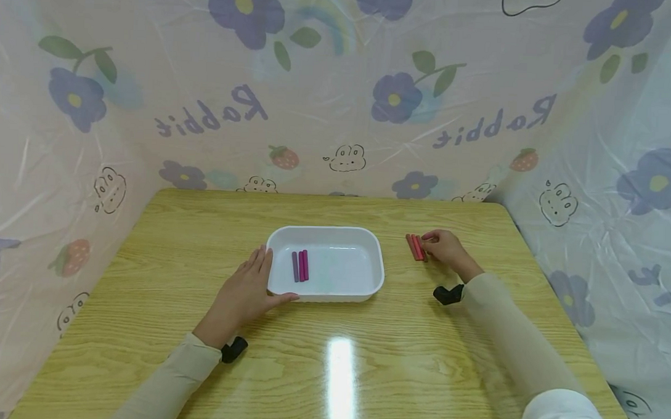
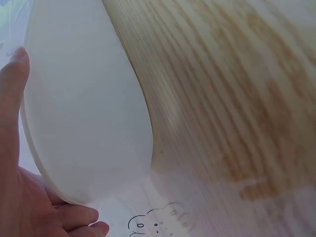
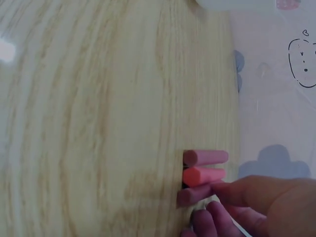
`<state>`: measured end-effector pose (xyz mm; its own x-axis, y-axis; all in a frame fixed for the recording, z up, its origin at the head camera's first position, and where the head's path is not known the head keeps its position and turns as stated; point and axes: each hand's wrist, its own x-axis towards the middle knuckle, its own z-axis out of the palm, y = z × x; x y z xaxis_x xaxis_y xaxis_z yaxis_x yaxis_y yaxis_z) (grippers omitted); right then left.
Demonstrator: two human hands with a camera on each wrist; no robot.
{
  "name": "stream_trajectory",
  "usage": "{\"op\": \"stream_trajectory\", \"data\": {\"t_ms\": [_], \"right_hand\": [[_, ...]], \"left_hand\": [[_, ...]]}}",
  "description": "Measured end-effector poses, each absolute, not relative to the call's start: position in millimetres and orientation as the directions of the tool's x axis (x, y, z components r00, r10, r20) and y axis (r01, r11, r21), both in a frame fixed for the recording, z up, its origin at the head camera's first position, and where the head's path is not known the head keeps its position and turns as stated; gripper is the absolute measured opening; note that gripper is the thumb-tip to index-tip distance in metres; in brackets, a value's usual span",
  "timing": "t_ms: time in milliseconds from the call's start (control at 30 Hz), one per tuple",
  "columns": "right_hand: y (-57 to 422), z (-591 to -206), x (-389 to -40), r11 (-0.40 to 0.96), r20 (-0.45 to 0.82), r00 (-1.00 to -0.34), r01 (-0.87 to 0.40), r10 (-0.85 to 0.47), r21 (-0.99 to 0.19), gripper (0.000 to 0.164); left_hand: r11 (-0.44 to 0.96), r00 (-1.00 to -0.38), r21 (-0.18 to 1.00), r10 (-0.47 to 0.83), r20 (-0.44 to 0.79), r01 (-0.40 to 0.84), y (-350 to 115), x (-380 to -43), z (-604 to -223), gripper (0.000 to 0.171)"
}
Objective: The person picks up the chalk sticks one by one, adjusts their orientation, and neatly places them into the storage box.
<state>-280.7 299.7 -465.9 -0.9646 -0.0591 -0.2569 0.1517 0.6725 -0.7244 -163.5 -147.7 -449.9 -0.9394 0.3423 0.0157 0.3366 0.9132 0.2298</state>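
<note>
A white tray sits on the table with a dull purple crayon and two magenta crayons side by side in its left half. My left hand holds the tray's near left corner, thumb along the front rim and fingers round the left end. Right of the tray lies a short row of red and brown crayons. There my right hand pinches the brownish crayon at the row's right end. A coral crayon lies beside it, then a pinkish one.
The wood-grain table ends at a patterned curtain at the back and sides. A bright light reflection shows on the near tabletop. Each wrist wears a small black device.
</note>
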Motion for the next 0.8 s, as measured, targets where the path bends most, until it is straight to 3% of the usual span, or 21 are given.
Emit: {"op": "stream_trajectory", "data": {"t_ms": [333,800], "right_hand": [[292.6,-464.3,-279.6,0.749,-0.209,-0.977,0.108,-0.041,-0.654,0.033],[286.7,-460.9,-279.9,0.791,-0.229,-0.973,0.143,0.003,-0.595,0.029]], "left_hand": [[0.915,-0.939,0.216,0.343,0.026,0.340,-148.2,-162.9,-450.3,0.117],[0.911,-0.937,0.223,0.348,0.035,0.347,-147.9,-163.9,-452.5,0.117]]}}
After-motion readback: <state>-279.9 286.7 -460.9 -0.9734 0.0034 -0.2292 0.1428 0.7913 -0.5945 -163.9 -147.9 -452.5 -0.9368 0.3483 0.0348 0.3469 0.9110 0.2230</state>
